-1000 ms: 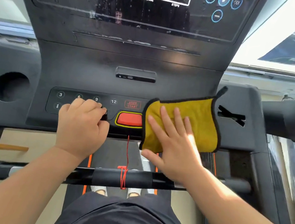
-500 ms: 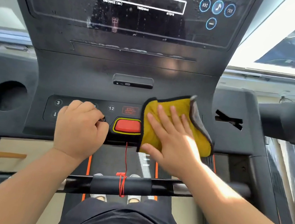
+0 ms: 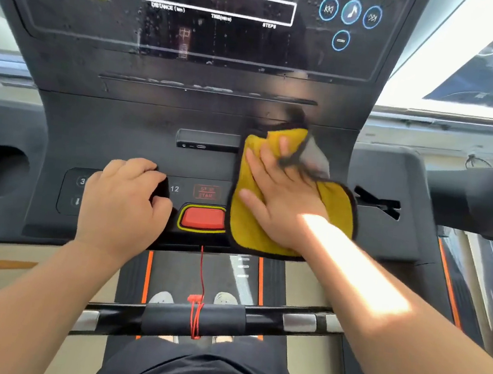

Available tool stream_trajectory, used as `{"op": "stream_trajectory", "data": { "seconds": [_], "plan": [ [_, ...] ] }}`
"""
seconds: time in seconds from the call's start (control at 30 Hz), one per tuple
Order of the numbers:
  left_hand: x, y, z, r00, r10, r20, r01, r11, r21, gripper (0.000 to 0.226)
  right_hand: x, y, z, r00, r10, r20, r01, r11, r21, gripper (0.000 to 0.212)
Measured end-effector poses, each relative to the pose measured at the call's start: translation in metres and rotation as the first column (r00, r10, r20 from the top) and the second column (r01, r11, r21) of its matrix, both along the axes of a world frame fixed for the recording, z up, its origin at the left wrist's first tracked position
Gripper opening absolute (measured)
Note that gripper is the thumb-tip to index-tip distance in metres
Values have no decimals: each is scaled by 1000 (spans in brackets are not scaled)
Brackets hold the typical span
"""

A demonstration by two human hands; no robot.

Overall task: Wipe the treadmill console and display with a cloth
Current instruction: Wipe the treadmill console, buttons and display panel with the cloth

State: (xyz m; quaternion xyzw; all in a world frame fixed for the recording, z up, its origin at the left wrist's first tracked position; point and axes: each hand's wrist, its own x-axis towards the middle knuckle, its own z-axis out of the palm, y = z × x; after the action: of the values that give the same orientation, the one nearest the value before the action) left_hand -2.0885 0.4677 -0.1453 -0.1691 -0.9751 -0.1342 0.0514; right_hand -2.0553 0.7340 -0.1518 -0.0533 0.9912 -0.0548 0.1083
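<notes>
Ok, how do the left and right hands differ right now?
The left hand is curled, knuckles up, on the number keys; the right hand lies flat with fingers spread. The left hand holds nothing; the right hand presses the yellow cloth against the console. The left hand sits left of the red button, the right hand to its right. Both are on the lower console.

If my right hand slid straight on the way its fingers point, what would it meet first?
Likely the narrow ledge below the display, after console panel; the right hand, flat on the yellow cloth, points upward.
</notes>
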Motion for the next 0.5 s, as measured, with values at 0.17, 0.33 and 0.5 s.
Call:
{"op": "stream_trajectory", "data": {
  "seconds": [0.17,0.33,0.5],
  "plan": [
    [-1,0,0,1000,-7,14,7,1000,11,39,12,39,6,944,-328,28,329,944,-25,92],
    [-2,-2,-1,1000,-6,-5,6,1000,13,40,-16,21,8,838,-500,-220,476,866,-155,65],
    [-3,3,-1,999,10,-49,-9,1000,29,36,9,23,-6,873,-109,-475,7,977,-211,56]
  ]
}}
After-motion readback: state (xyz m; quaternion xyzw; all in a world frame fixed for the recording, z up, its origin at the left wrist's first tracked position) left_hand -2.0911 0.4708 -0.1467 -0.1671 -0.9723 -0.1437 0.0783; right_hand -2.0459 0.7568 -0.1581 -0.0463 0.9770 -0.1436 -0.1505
